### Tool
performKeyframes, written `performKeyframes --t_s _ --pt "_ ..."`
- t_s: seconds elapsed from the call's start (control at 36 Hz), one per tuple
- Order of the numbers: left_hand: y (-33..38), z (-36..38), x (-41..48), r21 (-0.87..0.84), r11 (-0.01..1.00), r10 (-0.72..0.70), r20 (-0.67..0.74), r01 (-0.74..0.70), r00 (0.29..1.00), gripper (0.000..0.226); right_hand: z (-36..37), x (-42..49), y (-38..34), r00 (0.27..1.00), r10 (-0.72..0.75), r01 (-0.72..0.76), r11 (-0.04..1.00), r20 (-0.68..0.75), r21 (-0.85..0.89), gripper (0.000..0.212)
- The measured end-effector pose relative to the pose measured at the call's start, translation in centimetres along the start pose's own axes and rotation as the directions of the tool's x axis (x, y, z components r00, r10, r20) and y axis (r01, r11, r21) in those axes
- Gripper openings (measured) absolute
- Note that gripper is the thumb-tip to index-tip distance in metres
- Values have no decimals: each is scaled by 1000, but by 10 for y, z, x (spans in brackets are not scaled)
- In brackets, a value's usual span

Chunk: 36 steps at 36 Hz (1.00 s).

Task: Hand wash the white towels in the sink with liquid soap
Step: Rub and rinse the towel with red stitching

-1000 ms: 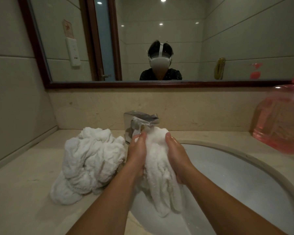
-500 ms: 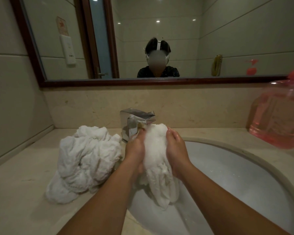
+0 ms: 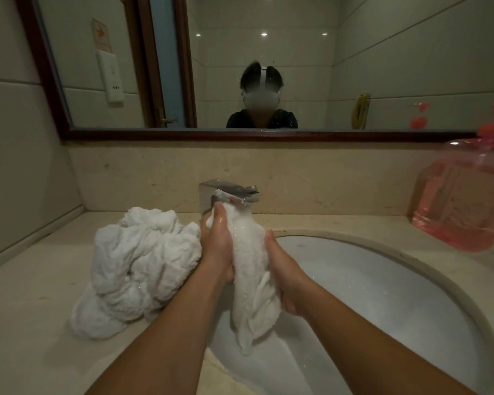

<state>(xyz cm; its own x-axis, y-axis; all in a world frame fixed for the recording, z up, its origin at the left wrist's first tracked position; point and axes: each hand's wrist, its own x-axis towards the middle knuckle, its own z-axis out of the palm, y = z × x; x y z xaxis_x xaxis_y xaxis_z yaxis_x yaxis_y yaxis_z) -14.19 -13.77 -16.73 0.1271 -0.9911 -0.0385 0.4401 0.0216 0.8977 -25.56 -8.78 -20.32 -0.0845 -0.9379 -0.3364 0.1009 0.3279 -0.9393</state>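
Grips one wet white terry towel (image 3: 250,280) with both hands, bunched into an upright roll over the 9 o'clock edge of the white oval sink basin (image 3: 382,309). Clamps left hand (image 3: 216,246) on the upper part, fingers curled tight round the cloth, thumb up near the top end. Clamps right hand (image 3: 285,277) lower down on the opposite side, fingers wrapped round the cloth, no gap showing. Squeezes the towel between the two palms.

Holds the towel's top end right under the spout of the square chrome faucet (image 3: 228,195); touching or just short of it, cannot tell. Lets the bottom end hang free inside the basin. Shows droplets on towel and left hand.

Keeps a crumpled heap of white towelling (image 3: 137,266) on the beige stone bench (image 3: 26,309), at 9 o'clock of the hands, right against the left hand and wrist.

Has a clear jug of pink liquid soap (image 3: 462,206) standing on the bench at 2 o'clock of the basin, well apart from the hands, pink cap on top.

Carries a dark-wood-framed mirror (image 3: 183,134) at 12 o'clock above the backsplash. Reflects a person in a dark top (image 3: 261,118), a yellow object (image 3: 360,111) at 3 o'clock of that person and a white wall panel (image 3: 111,78) at 9 o'clock.
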Motion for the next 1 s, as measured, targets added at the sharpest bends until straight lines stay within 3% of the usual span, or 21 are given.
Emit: performKeyframes --t_s 0.11,0.19,0.33,0.42,0.58,0.69,0.78,0.89,1.0 --pt "-2 -4 -2 158 987 24 52 -32 998 49 4 -2 -11 971 -166 167 986 -171 -9 57" --pt "-1 -6 -8 185 972 -170 132 144 977 67 0 -5 -21 899 -314 316 948 -305 -43 35" --pt "9 -8 -24 189 908 -416 312 373 854 80 -9 -7 -29 797 -497 522 853 -343 -22 26" --pt "8 -11 -23 213 887 -461 339 411 820 87 -11 -9 -32 792 -521 559 829 -317 35 41" --pt "0 -8 -21 233 915 -388 286 329 876 68 -10 -9 -30 830 -472 494 869 -297 1 42" --pt "-8 -7 -11 145 935 -350 226 324 909 73 -9 -10 -28 862 -427 434 900 -274 -37 66" --pt "-6 -7 -7 54 942 -335 188 331 923 54 -13 -5 -22 921 -320 326 945 -221 -8 65" --pt "-1 -7 -9 -38 937 -329 236 347 914 59 -17 3 -13 974 -121 132 990 -192 45 83" --pt "-1 -6 -11 -126 930 -308 246 345 919 66 -10 1 -4 1000 9 -12 986 18 168 89"
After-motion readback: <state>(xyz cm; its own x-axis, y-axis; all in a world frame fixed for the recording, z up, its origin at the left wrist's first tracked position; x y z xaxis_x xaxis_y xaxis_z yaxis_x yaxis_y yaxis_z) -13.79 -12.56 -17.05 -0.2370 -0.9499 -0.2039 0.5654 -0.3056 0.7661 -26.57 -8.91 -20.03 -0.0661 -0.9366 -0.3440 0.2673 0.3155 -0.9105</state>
